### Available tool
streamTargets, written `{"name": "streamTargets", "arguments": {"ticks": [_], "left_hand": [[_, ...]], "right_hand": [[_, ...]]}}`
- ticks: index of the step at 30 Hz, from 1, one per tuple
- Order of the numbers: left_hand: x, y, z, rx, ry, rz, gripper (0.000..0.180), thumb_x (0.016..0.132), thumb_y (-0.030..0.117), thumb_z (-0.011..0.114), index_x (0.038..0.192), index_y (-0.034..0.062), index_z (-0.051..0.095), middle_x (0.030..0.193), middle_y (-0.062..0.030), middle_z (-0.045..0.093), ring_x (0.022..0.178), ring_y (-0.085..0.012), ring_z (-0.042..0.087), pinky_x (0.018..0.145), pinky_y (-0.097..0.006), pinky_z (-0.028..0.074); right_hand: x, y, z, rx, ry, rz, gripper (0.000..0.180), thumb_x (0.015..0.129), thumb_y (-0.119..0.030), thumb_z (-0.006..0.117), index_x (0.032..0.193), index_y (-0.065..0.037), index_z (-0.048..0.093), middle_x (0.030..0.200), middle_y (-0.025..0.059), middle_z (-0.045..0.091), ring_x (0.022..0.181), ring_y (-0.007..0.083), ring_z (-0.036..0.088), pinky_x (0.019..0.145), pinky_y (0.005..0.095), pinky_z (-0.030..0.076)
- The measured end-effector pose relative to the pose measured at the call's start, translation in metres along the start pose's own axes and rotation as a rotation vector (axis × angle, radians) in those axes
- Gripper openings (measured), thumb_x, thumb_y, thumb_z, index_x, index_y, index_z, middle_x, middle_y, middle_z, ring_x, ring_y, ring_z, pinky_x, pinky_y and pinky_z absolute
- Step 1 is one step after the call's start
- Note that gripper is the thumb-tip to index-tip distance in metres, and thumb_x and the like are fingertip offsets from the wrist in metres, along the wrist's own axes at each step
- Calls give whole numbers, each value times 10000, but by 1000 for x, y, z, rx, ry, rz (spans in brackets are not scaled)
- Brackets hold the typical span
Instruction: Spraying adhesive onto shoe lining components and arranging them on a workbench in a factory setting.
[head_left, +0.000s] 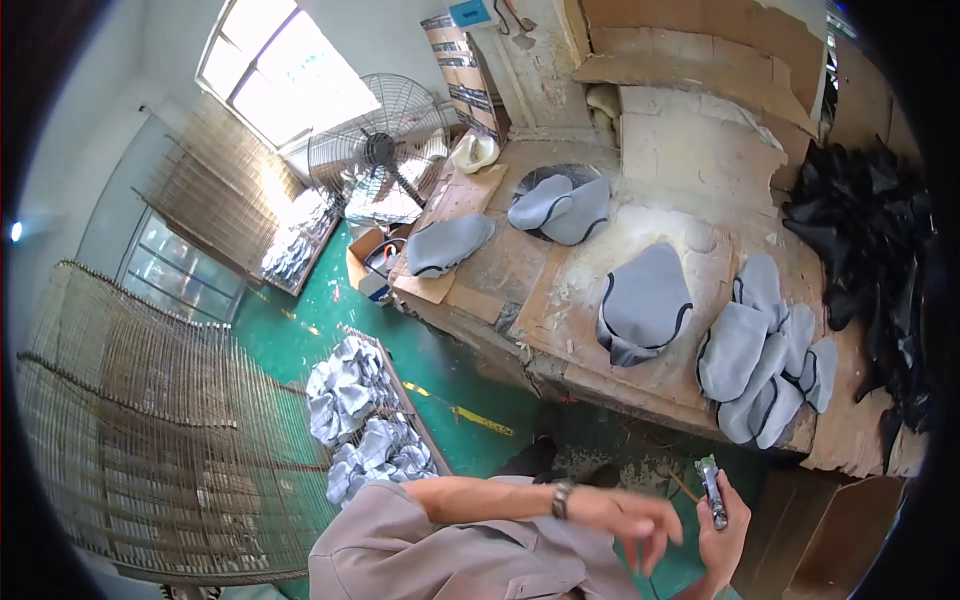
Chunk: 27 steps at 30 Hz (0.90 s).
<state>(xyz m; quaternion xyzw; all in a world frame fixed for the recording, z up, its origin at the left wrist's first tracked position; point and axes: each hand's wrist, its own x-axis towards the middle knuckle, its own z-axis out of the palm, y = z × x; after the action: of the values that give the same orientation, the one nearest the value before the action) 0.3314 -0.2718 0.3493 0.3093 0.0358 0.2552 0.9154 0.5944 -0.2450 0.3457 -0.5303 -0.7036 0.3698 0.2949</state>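
Observation:
My right hand (725, 535) is closed around a small slim cylinder (714, 495), dark and shiny with a clear-looking body and a green end pointing up; its exact kind does not show. Beside its thumb a thin brown stick (684, 487) juts out, and whether the hand holds it too I cannot tell. My left hand (630, 518), with a dark watch (561, 500) at the wrist, hangs in front of my body, blurred, fingers loosely bent and apart, apparently with nothing in them. On the worktable past my hands lies a large grey, dark-edged fabric piece (648, 300).
Several smaller grey pieces (733, 350) cluster at the table's right, beside a black heap (865, 270). More grey pieces (450, 243) lie farther left. An open cardboard box (850, 540) stands below. Wire racks (170, 440), a tray of silvery pieces (365, 420) and a fan (378, 150) occupy the left.

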Motion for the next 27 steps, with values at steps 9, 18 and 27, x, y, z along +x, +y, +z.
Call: {"name": "streamTargets", "arguments": {"ticks": [9, 18, 27], "left_hand": [[-2, -53, -58, 360, -95, -585, 471, 969, 416, 666, 1286, 78, 584, 1259, -85, 647, 1164, -311, 615, 1025, -503, 500], [-187, -21, -254, 824, 1141, -353, 477, 1067, 516, 521, 1295, 112, 631, 1150, -40, 699, 1095, -155, 673, 933, -387, 554], [-432, -158, -316, 450, 1433, -844, 526, 1003, 537, 591, 1264, 82, 634, 1075, -152, 743, 956, -335, 728, 813, -574, 588]], "right_hand": [[-27, -37, -21, 36, 66, 56, 509, 842, 32, 685, 1347, 57, 623, 958, 171, 683, 790, 270, 618, 768, 355, 517], [-52, -112, -39, -52, 35, 61, 651, 720, 118, 633, 1364, 24, 621, 923, 204, 672, 769, 379, 654, 698, 369, 518], [-7, -180, -5, -156, 143, 63, 591, 790, 38, 736, 1371, 26, 631, 975, 170, 694, 808, 259, 667, 760, 319, 519]]}}
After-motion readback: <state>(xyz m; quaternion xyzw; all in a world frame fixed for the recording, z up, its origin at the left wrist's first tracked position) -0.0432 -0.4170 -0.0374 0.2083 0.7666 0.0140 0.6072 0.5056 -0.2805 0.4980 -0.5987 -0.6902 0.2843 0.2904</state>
